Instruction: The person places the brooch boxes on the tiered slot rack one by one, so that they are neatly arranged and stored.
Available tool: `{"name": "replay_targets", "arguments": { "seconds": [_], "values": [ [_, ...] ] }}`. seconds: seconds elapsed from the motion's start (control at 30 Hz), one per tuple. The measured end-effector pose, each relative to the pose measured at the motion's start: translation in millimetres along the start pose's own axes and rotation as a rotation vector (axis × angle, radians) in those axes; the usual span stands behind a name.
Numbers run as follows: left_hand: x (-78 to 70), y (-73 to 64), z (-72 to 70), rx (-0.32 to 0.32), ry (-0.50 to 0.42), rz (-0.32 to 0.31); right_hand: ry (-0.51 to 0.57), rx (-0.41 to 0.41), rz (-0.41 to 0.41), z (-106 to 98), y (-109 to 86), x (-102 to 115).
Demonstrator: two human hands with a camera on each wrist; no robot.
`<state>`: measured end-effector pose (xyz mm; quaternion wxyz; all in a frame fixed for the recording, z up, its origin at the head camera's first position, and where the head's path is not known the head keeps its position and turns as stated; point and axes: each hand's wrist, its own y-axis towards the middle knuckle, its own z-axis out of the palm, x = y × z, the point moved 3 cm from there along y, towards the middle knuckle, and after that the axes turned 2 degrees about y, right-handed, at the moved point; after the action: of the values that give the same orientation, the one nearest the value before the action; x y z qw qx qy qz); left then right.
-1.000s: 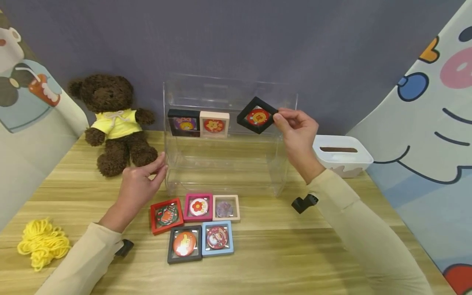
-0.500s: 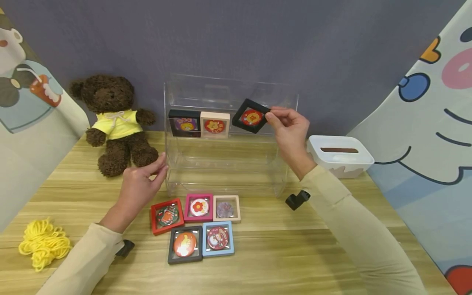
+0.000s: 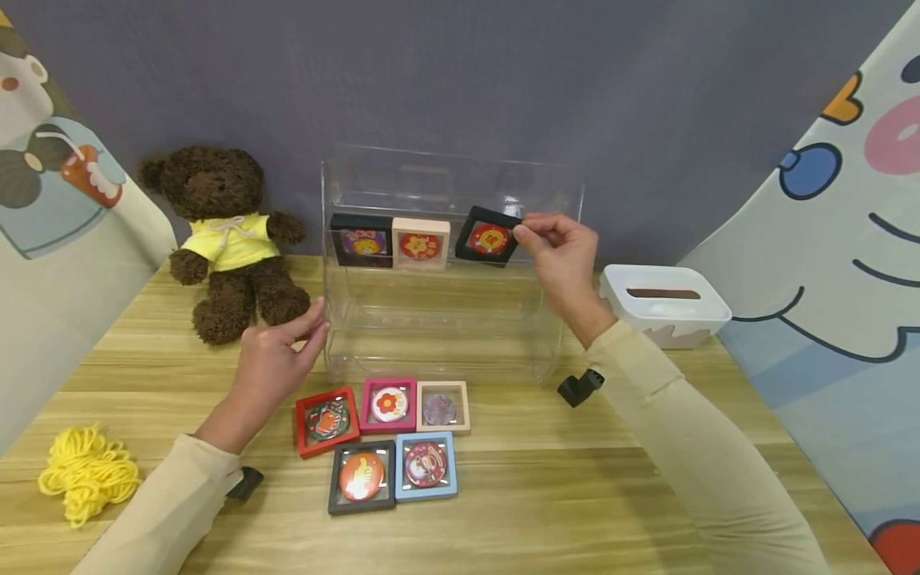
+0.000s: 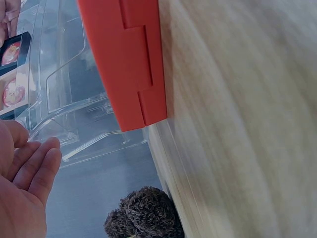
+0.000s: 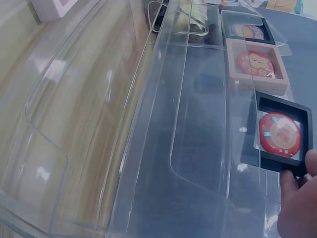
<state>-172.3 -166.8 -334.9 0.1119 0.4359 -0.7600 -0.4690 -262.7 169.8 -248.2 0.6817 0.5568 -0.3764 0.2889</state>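
Note:
My right hand (image 3: 564, 259) pinches the right corner of a black display frame (image 3: 489, 238) holding a red round badge. This frame leans slightly on the upper tier of a clear acrylic display stand (image 3: 438, 315), its lower part behind the tier's front lip in the right wrist view. To its left on that tier stand a cream frame (image 3: 420, 244) and another black frame (image 3: 362, 241), each with a badge. My left hand (image 3: 276, 359) holds the stand's left side edge between thumb and fingers; the left wrist view shows these fingers (image 4: 37, 168) at the clear panel.
Before the stand lie red (image 3: 327, 422), magenta (image 3: 388, 405), cream (image 3: 442, 407), dark grey (image 3: 362, 477) and light blue (image 3: 426, 465) frames. A brown teddy bear (image 3: 230, 239) sits left, yellow yarn (image 3: 88, 475) lies front left, and a white tissue box (image 3: 664, 299) stands right.
My right hand has moved left and slightly down, bringing the black frame onto the upper tier and turning it from a diamond tilt to nearly upright. My left hand has stayed in place.

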Motion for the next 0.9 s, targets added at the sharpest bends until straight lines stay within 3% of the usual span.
{"name": "replay_targets", "arguments": {
  "seconds": [0.33,0.53,0.9],
  "values": [
    [0.2,0.0,-0.5,-0.002,-0.003,0.007,-0.181,0.103,-0.004,-0.2,-2.8,7.2],
    [0.4,0.4,-1.7,-0.009,-0.004,0.012,-0.203,0.142,-0.041,5.9,-11.3,27.8],
    [0.5,0.4,-0.9,-0.005,-0.004,0.009,-0.198,0.177,-0.110,5.1,-13.8,27.9]
  ]
}}
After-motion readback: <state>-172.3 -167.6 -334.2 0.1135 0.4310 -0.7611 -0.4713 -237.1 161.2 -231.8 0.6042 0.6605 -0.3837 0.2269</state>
